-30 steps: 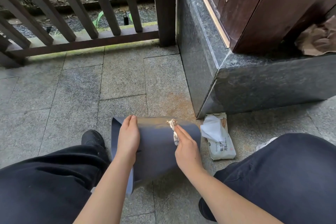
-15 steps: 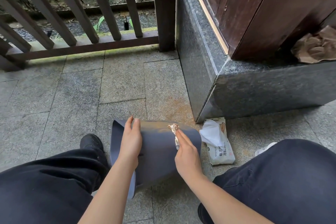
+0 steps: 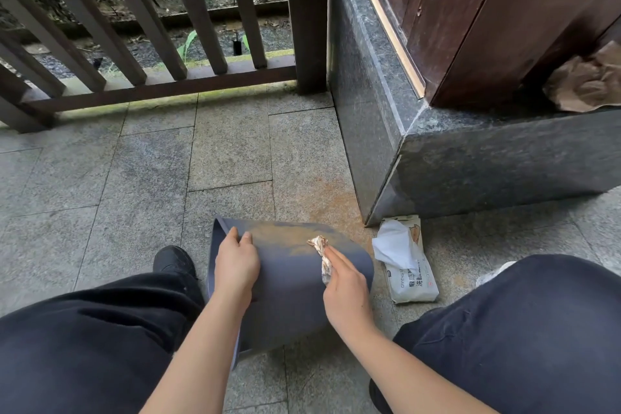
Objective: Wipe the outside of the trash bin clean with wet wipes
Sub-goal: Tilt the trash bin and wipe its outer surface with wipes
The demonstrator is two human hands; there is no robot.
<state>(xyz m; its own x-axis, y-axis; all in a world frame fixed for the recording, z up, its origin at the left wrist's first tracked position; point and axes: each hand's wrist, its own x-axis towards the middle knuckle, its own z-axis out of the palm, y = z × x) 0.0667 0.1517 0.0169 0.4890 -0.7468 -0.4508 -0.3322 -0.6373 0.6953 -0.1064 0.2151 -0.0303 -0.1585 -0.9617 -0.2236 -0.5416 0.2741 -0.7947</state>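
Note:
A dark blue trash bin (image 3: 289, 292) lies on its side on the stone floor between my knees, with a brown dirty patch along its far upper side. My left hand (image 3: 237, 265) rests flat on the bin's left part, fingers straight. Under the straight fingers of my right hand (image 3: 342, 286) a crumpled, brown-stained wet wipe (image 3: 321, 254) is pressed against the bin, at the near edge of the dirty patch.
A white pack of wet wipes (image 3: 408, 265) lies on the floor right of the bin, one wipe sticking out. A dark stone plinth (image 3: 470, 158) with wooden panels stands behind it. A wooden railing (image 3: 151, 44) closes the far side. My black shoe (image 3: 173, 260) is left of the bin.
My right hand with the wipe has moved only slightly on the bin's surface. The left hand stays on the bin. The camera has tilted a little.

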